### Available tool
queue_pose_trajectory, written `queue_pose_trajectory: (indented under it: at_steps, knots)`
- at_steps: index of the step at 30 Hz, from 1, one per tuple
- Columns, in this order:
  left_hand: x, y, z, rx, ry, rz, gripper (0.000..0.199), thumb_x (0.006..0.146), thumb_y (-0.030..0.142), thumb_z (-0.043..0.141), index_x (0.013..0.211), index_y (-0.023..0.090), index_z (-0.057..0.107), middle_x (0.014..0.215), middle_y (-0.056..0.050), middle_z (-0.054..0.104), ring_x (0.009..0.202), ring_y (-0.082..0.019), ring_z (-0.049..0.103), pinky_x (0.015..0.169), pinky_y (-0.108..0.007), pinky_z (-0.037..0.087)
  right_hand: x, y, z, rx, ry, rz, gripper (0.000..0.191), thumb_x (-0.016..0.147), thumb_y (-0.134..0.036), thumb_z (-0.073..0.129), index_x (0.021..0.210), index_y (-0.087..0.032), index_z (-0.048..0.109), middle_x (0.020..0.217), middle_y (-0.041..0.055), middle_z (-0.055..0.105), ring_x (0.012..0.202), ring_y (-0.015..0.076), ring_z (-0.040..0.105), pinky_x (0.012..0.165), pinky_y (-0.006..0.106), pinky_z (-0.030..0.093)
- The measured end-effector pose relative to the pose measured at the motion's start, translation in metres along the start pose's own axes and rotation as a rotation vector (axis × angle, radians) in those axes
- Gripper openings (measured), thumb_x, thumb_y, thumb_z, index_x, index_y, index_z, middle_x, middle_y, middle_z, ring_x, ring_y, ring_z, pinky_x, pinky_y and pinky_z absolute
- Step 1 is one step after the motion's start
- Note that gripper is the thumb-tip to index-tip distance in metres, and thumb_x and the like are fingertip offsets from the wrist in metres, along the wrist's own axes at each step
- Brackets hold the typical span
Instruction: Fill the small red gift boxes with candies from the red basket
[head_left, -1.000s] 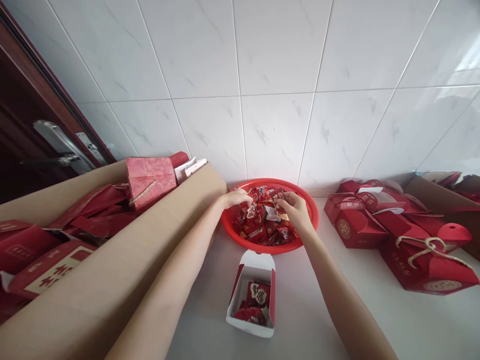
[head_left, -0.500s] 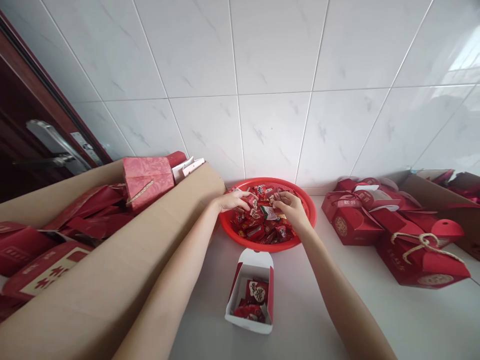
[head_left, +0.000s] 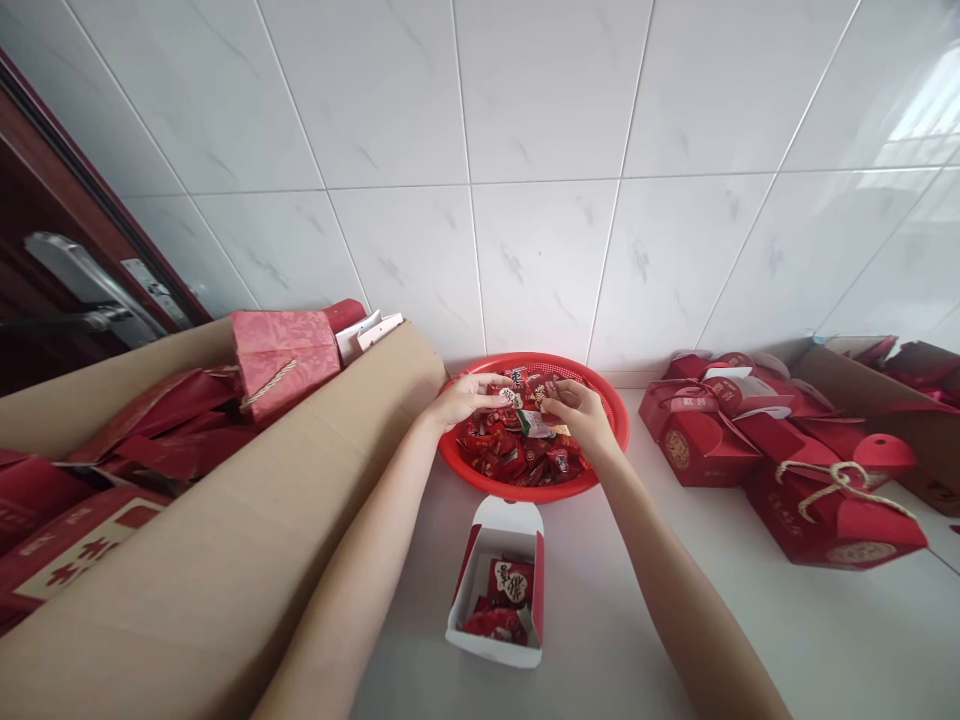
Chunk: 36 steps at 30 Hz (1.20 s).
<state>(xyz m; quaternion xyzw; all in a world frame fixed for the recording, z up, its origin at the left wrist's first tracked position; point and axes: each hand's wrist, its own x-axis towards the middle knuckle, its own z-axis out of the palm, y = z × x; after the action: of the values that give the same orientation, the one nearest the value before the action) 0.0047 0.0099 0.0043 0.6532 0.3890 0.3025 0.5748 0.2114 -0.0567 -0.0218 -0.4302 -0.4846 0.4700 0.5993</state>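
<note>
A red plastic basket full of wrapped candies stands against the tiled wall. Over its left side, my left hand pinches a red candy packet with pale print. My right hand, closed, grips another red candy packet at the basket's right side. A green-and-white packet lies among the red ones below my hands. In front of the basket sits an open white-lined box, its flap towards the basket. Several red packets lie inside it.
A long cardboard carton holding red gift boxes flanks my left arm. Closed red gift boxes, one with a rope handle, stand at the right. Behind them is another cardboard carton. A door handle shows far left.
My left hand has drawn its packet slightly up and turned it flatter, near the one in my right hand. The right hand has hardly moved. The view has shifted slightly.
</note>
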Motion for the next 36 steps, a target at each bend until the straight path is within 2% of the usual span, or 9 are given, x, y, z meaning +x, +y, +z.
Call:
queue_pose_trajectory:
  at_steps: [7, 9, 13, 15, 19, 26, 31, 34, 36]
  knots:
    - [-0.004, 0.003, 0.001, 0.260, 0.173, -0.016, 0.032, 0.074, 0.023, 0.076, 0.105, 0.016, 0.074, 0.086, -0.006, 0.076, 0.092, -0.025, 0.072, 0.095, -0.040, 0.052, 0.000, -0.001, 0.000, 0.006, 0.067, 0.024, 0.025, 0.063, -0.034, 0.074, 0.079, -0.022, 0.059, 0.075, 0.0002, 0.067, 0.067, 0.0184, 0.065, 0.064, 0.034, 0.056]
    - [-0.003, 0.001, -0.003, 0.367, 0.239, -0.041, 0.026, 0.071, 0.016, 0.074, 0.097, 0.016, 0.074, 0.094, -0.007, 0.077, 0.099, -0.026, 0.071, 0.097, -0.039, 0.052, 0.000, -0.002, 0.000, -0.005, 0.076, 0.029, 0.022, 0.063, -0.033, 0.071, 0.077, -0.022, 0.057, 0.071, -0.0008, 0.066, 0.063, 0.0174, 0.063, 0.060, 0.032, 0.054]
    - [-0.003, -0.006, -0.009, 0.550, 0.313, 0.015, 0.038, 0.068, 0.008, 0.068, 0.104, 0.018, 0.072, 0.118, -0.008, 0.073, 0.111, -0.025, 0.066, 0.097, -0.034, 0.051, 0.000, -0.005, 0.002, -0.006, 0.079, 0.047, 0.021, 0.062, -0.030, 0.068, 0.074, -0.024, 0.052, 0.068, 0.0008, 0.069, 0.060, 0.0178, 0.061, 0.052, 0.029, 0.047]
    - [-0.003, -0.009, -0.007, 0.597, 0.228, 0.031, 0.037, 0.071, 0.011, 0.067, 0.106, 0.019, 0.073, 0.115, -0.007, 0.074, 0.106, -0.024, 0.068, 0.090, -0.031, 0.053, -0.001, -0.006, 0.003, -0.005, 0.069, 0.066, 0.021, 0.061, -0.029, 0.066, 0.073, -0.024, 0.050, 0.067, 0.0012, 0.070, 0.057, 0.0169, 0.058, 0.050, 0.029, 0.044]
    - [0.000, -0.013, 0.005, 0.735, -0.086, -0.110, 0.035, 0.065, 0.019, 0.075, 0.100, 0.022, 0.077, 0.094, -0.004, 0.077, 0.093, -0.025, 0.070, 0.076, -0.028, 0.052, -0.002, -0.008, 0.003, -0.032, 0.071, 0.065, 0.020, 0.061, -0.029, 0.063, 0.073, -0.025, 0.049, 0.063, -0.0001, 0.068, 0.055, 0.0162, 0.055, 0.052, 0.030, 0.043]
    - [0.001, -0.008, 0.020, 0.857, -0.248, -0.192, 0.042, 0.058, 0.042, 0.083, 0.097, 0.026, 0.077, 0.095, -0.002, 0.076, 0.091, -0.025, 0.068, 0.072, -0.025, 0.046, -0.002, -0.009, 0.004, -0.046, 0.075, 0.069, 0.019, 0.062, -0.029, 0.061, 0.075, -0.025, 0.048, 0.064, 0.0002, 0.069, 0.057, 0.0172, 0.057, 0.054, 0.030, 0.045]
    - [0.000, -0.008, 0.035, 0.968, -0.191, -0.154, 0.037, 0.043, 0.030, 0.087, 0.077, 0.023, 0.072, 0.081, -0.002, 0.073, 0.079, -0.026, 0.067, 0.064, -0.027, 0.045, -0.002, -0.009, 0.003, -0.045, 0.071, 0.081, 0.019, 0.061, -0.028, 0.062, 0.073, -0.025, 0.047, 0.064, -0.0001, 0.069, 0.055, 0.0165, 0.055, 0.052, 0.030, 0.044]
    - [0.001, -0.010, 0.032, 0.890, -0.173, -0.151, 0.023, 0.051, 0.026, 0.081, 0.072, 0.022, 0.073, 0.069, 0.000, 0.069, 0.071, -0.023, 0.065, 0.062, -0.027, 0.045, -0.002, -0.009, 0.003, -0.049, 0.065, 0.061, 0.018, 0.061, -0.028, 0.060, 0.075, -0.025, 0.049, 0.064, -0.0001, 0.069, 0.056, 0.0171, 0.056, 0.052, 0.030, 0.045]
    - [0.002, -0.010, 0.024, 0.749, -0.115, -0.135, 0.023, 0.059, 0.023, 0.073, 0.081, 0.023, 0.077, 0.071, 0.001, 0.071, 0.073, -0.021, 0.065, 0.064, -0.026, 0.046, -0.002, -0.009, 0.003, -0.051, 0.060, 0.049, 0.015, 0.062, -0.028, 0.059, 0.074, -0.025, 0.050, 0.065, 0.0001, 0.069, 0.056, 0.0169, 0.055, 0.053, 0.031, 0.045]
